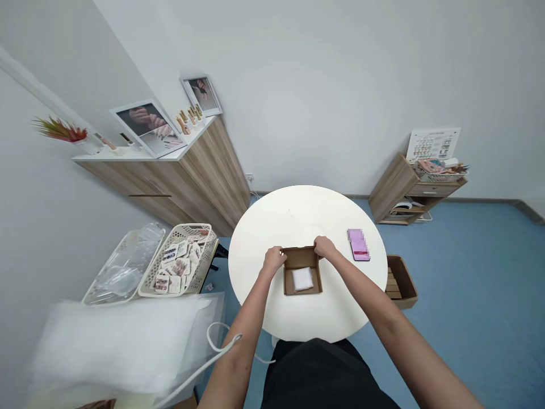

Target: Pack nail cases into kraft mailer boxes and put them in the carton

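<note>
A small brown cardboard box (pixel 301 258) stands on the round white table (pixel 306 210) with its lid raised at the far side. Inside lies a white wrapped packet (pixel 302 279). My left hand (pixel 275 260) has its fingers closed on the left corner of the lid. At the lid's right corner, my right hand (pixel 325 247) grips the cardboard in the same way. Some fingertips are hidden behind the lid. Right of the box, a phone with a purple screen (pixel 358 245) lies flat on the table.
Left of the table are a white basket of small cards (pixel 179 258), another with clear plastic bags (pixel 121 267), and a big translucent roll (pixel 123 341). A white cable (pixel 213 358) hangs near my left arm. An open carton (pixel 406 284) sits on the floor at right.
</note>
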The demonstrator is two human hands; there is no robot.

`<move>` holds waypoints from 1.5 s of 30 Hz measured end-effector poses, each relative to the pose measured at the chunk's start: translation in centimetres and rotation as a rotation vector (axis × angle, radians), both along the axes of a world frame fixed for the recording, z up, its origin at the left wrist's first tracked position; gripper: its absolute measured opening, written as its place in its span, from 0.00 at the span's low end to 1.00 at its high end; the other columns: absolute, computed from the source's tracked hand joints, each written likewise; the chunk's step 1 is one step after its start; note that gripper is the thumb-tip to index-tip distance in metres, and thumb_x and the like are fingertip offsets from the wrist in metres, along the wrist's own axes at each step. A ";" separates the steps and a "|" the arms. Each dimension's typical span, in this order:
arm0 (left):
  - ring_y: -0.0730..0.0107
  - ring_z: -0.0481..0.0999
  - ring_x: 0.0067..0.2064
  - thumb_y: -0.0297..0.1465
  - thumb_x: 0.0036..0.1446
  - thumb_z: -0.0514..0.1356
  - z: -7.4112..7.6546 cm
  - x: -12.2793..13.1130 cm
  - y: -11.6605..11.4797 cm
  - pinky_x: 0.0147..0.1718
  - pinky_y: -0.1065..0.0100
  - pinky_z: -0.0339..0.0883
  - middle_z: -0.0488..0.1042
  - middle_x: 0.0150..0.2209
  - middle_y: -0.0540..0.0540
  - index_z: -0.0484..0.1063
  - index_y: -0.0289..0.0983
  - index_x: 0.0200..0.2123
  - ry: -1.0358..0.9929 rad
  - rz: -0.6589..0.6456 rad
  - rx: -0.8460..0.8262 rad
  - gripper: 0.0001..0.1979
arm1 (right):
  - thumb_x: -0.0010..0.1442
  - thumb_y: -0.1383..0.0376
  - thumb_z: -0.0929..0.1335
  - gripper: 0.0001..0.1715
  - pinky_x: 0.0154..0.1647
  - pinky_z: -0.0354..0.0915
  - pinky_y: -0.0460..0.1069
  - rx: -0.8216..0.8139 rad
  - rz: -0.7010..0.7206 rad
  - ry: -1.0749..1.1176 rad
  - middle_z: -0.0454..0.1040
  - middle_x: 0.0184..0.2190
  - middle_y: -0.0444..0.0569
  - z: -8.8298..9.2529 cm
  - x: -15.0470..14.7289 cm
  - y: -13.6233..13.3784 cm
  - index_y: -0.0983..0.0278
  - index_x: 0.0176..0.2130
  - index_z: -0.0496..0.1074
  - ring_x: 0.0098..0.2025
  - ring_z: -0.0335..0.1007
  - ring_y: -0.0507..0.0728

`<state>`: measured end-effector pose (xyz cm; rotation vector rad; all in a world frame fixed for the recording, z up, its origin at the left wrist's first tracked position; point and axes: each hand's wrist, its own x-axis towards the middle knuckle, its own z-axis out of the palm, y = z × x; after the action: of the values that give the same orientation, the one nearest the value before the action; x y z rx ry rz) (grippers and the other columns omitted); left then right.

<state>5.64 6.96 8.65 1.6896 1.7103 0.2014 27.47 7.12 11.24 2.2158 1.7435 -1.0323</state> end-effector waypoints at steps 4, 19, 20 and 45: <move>0.65 0.76 0.36 0.26 0.51 0.60 0.0 0.6 -1.9 0.37 0.68 0.66 0.76 0.29 0.49 0.74 0.41 0.35 -0.024 0.022 0.099 0.08 | 0.52 0.77 0.66 0.15 0.35 0.63 0.48 0.145 -0.025 -0.006 0.77 0.36 0.54 0.1 0.3 -2.4 0.64 0.39 0.74 0.39 0.75 0.58; 0.60 0.75 0.53 0.16 0.50 0.52 -7.3 0.4 -13.3 0.51 0.60 0.69 0.76 0.52 0.44 0.67 0.41 0.55 -0.202 0.030 0.309 0.29 | 0.55 0.79 0.59 0.31 0.38 0.59 0.46 0.299 0.016 -0.001 0.78 0.42 0.50 -5.5 0.9 -13.5 0.60 0.54 0.68 0.43 0.72 0.56; 0.60 0.73 0.55 0.16 0.50 0.52 -7.7 0.4 -13.9 0.53 0.59 0.67 0.74 0.54 0.44 0.67 0.41 0.57 -0.202 0.030 0.319 0.30 | 0.55 0.79 0.59 0.32 0.39 0.60 0.46 0.324 0.020 -0.001 0.77 0.46 0.50 -6.1 0.9 -14.1 0.59 0.56 0.67 0.45 0.72 0.57; 0.63 0.71 0.58 0.27 0.59 0.53 -7.3 0.4 -16.0 0.55 0.62 0.65 0.70 0.59 0.45 0.60 0.42 0.64 -0.419 0.153 0.034 0.29 | 0.58 0.72 0.62 0.37 0.47 0.67 0.50 0.275 -0.018 0.345 0.77 0.49 0.47 -8.8 3.1 -16.4 0.53 0.64 0.60 0.46 0.74 0.58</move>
<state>6.01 -9.03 1.32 1.4161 1.5206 0.6139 30.55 -9.30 2.40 2.3222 2.1247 -1.3162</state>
